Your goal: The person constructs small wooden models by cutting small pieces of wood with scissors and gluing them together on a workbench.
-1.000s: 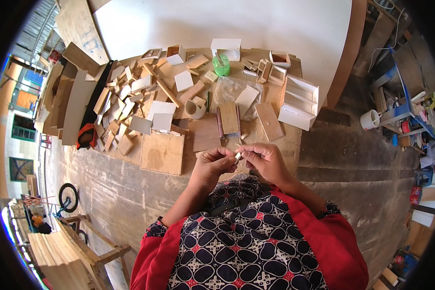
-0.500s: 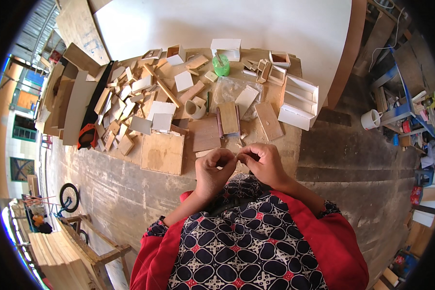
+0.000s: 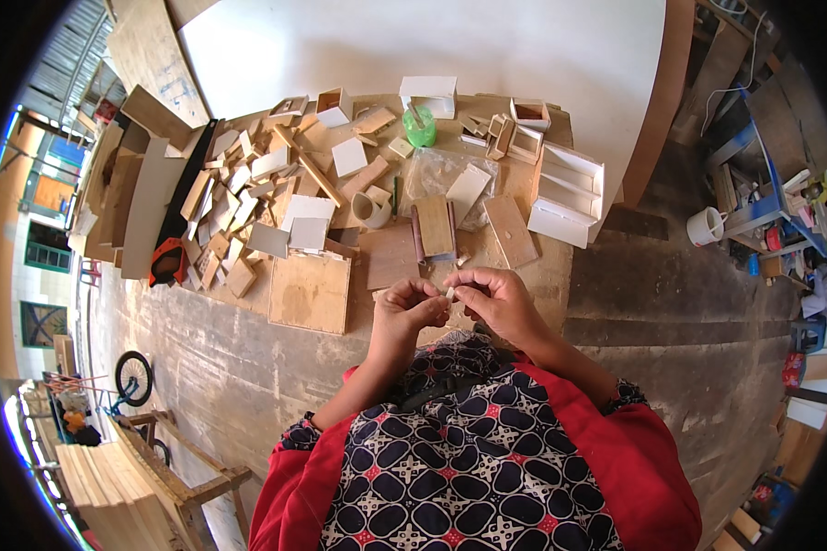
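My left hand (image 3: pixel 408 308) and my right hand (image 3: pixel 498 301) meet fingertip to fingertip above the near edge of the worktable. Pinched between them is a tiny pale piece (image 3: pixel 450 294), too small to name; fingers of both hands are closed around it. Just beyond the hands lies a wooden block with dark side strips (image 3: pixel 436 228). Left of it is a flat brown board (image 3: pixel 388 255), and to its right a tilted wooden panel (image 3: pixel 511 231).
Many wood offcuts (image 3: pixel 239 197) heap up at the table's left, beside a handsaw with an orange handle (image 3: pixel 166 262). A green container (image 3: pixel 420 127), a cardboard tube (image 3: pixel 370 209) and a white compartment box (image 3: pixel 566 195) stand farther back. A square wooden box (image 3: pixel 309 289) sits at the front edge.
My fingertips have shifted, and the small pale piece now shows between them. Both hands stay at nearly the same place over the table's edge.
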### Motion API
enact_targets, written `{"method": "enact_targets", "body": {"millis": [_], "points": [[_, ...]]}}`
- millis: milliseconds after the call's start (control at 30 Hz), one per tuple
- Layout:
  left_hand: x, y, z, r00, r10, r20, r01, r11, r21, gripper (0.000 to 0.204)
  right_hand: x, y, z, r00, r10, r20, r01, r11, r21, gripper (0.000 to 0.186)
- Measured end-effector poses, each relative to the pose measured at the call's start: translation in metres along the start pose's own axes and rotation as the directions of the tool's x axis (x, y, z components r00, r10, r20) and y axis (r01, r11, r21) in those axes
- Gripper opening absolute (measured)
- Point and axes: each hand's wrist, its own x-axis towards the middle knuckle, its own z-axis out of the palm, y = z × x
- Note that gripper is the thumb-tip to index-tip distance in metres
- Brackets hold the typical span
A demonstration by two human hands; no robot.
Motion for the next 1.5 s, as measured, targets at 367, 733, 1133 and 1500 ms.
{"method": "enact_targets", "body": {"millis": [367, 733, 1133, 1500], "points": [[0.002, 0.003, -0.005, 0.960, -0.226, 0.166, 0.263, 0.933, -0.248, 0.012, 0.001, -0.004, -0.001, 0.977, -0.211, 0.034, 0.214, 0.972, -0.100, 0.007], [0.000, -0.005, -0.012, 0.972, -0.149, 0.183, 0.154, 0.988, -0.013, 0.014, -0.001, 0.026, -0.028, 0.989, -0.145, -0.028, 0.099, 0.793, -0.602, 0.026], [0.001, -0.009, -0.013, 0.987, -0.047, 0.153, 0.046, 0.999, 0.006, 0.012, -0.028, 0.047, -0.025, 0.995, -0.055, 0.083, 0.098, 0.394, -0.914, 0.049], [-0.001, -0.007, -0.008, 0.990, -0.065, 0.124, 0.068, 0.998, -0.019, 0.031, -0.023, 0.018, -0.023, 0.964, -0.265, 0.028, 0.218, 0.725, -0.653, 0.034]]}}
